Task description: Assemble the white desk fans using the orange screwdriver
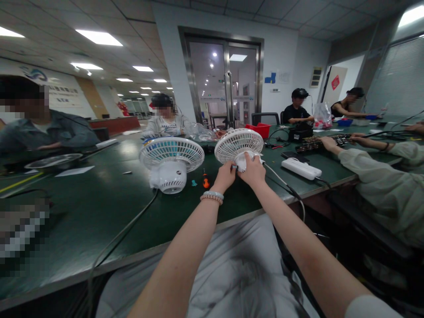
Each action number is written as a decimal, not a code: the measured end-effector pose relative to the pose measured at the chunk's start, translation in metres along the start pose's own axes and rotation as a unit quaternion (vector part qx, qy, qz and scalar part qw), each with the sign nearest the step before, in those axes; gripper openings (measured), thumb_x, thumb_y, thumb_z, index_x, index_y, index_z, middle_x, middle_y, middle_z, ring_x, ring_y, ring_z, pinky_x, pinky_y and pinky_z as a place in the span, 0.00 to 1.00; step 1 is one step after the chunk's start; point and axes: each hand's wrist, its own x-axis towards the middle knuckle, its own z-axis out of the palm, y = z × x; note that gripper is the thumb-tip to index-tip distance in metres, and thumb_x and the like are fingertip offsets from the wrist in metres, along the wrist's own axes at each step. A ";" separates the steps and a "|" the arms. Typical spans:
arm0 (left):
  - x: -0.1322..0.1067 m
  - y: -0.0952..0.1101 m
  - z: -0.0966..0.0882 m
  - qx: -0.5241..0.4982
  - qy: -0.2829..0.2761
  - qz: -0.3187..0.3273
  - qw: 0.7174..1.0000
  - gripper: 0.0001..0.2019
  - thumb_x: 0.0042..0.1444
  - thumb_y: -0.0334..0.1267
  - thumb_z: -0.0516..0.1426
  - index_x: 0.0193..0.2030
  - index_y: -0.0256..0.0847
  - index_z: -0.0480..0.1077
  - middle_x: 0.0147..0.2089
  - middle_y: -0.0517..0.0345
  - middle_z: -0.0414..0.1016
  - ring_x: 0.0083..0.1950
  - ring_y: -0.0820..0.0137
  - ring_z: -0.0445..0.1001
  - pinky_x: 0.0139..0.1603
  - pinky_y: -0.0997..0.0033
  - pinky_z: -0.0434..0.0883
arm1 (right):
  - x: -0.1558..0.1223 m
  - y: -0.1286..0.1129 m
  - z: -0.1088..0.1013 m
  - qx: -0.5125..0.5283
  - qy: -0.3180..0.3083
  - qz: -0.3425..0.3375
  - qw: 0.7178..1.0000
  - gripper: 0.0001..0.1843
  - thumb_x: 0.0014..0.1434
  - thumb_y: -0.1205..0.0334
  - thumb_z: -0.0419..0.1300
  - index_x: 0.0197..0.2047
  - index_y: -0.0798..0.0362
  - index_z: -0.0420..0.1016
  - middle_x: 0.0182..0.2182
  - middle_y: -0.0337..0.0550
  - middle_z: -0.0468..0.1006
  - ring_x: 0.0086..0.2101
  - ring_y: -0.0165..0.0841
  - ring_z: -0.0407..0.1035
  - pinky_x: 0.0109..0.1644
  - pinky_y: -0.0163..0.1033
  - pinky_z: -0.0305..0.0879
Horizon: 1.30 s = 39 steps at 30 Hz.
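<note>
A white fan (239, 143) lies tilted on the green table, its round grille facing away and its motor housing toward me. My right hand (252, 170) wraps round that housing. At the housing's left side, my left hand (225, 176) pinches a small bluish piece, too small to name, against or close to it. To the left stands a second white fan (172, 163), grille away from me, apart from both hands. A screwdriver (206, 180) with an orange and black handle lies between the fans, beside a small teal piece (194, 183).
A white power strip (301, 168) lies right of my hands, near a dark phone (294, 157). A red bin (260, 130) and plastic bags stand behind the fans. Cables run over the table's front edge. Co-workers sit around the table; one's hands (331, 145) are at the right.
</note>
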 end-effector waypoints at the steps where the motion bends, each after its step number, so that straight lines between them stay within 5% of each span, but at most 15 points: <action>1: 0.000 0.000 0.000 -0.001 0.000 0.000 1.000 0.09 0.55 0.32 0.49 0.40 0.37 0.67 0.38 0.51 0.73 0.40 0.68 0.71 0.43 0.68 0.67 | 0.000 0.000 0.000 0.000 0.001 0.000 1.000 0.40 0.49 0.49 0.57 0.62 0.48 0.45 0.49 0.54 0.57 0.46 0.44 0.62 0.42 0.44 0.62; 19: -0.001 0.000 0.005 0.021 0.023 0.067 0.997 0.10 0.54 0.28 0.47 0.41 0.35 0.65 0.42 0.47 0.69 0.46 0.66 0.67 0.51 0.64 0.65 | -0.001 -0.001 0.004 -0.003 0.012 0.000 1.000 0.39 0.50 0.49 0.57 0.62 0.47 0.46 0.48 0.53 0.57 0.45 0.43 0.62 0.42 0.44 0.62; 27: -0.001 -0.003 0.005 -0.011 0.011 0.011 1.000 0.09 0.54 0.30 0.49 0.40 0.37 0.66 0.42 0.51 0.71 0.44 0.68 0.69 0.49 0.66 0.66 | -0.001 0.000 0.008 0.014 0.024 -0.004 1.000 0.39 0.49 0.50 0.57 0.61 0.49 0.47 0.48 0.53 0.57 0.45 0.43 0.60 0.44 0.45 0.60; 33: -0.002 -0.004 0.005 -0.015 0.015 0.008 1.000 0.09 0.54 0.31 0.49 0.39 0.37 0.67 0.39 0.51 0.73 0.40 0.68 0.71 0.45 0.66 0.67 | -0.001 -0.001 0.014 0.046 0.090 -0.010 0.995 0.37 0.46 0.53 0.59 0.58 0.50 0.54 0.53 0.56 0.54 0.52 0.50 0.51 0.51 0.53 0.52; 39: -0.003 -0.003 0.005 -0.015 0.027 0.008 0.999 0.10 0.50 0.26 0.50 0.40 0.36 0.67 0.40 0.51 0.72 0.41 0.68 0.70 0.46 0.68 0.67 | 0.001 0.002 0.013 0.087 0.104 -0.118 0.984 0.20 0.46 0.59 0.59 0.45 0.51 0.69 0.53 0.52 0.55 0.54 0.48 0.46 0.57 0.54 0.42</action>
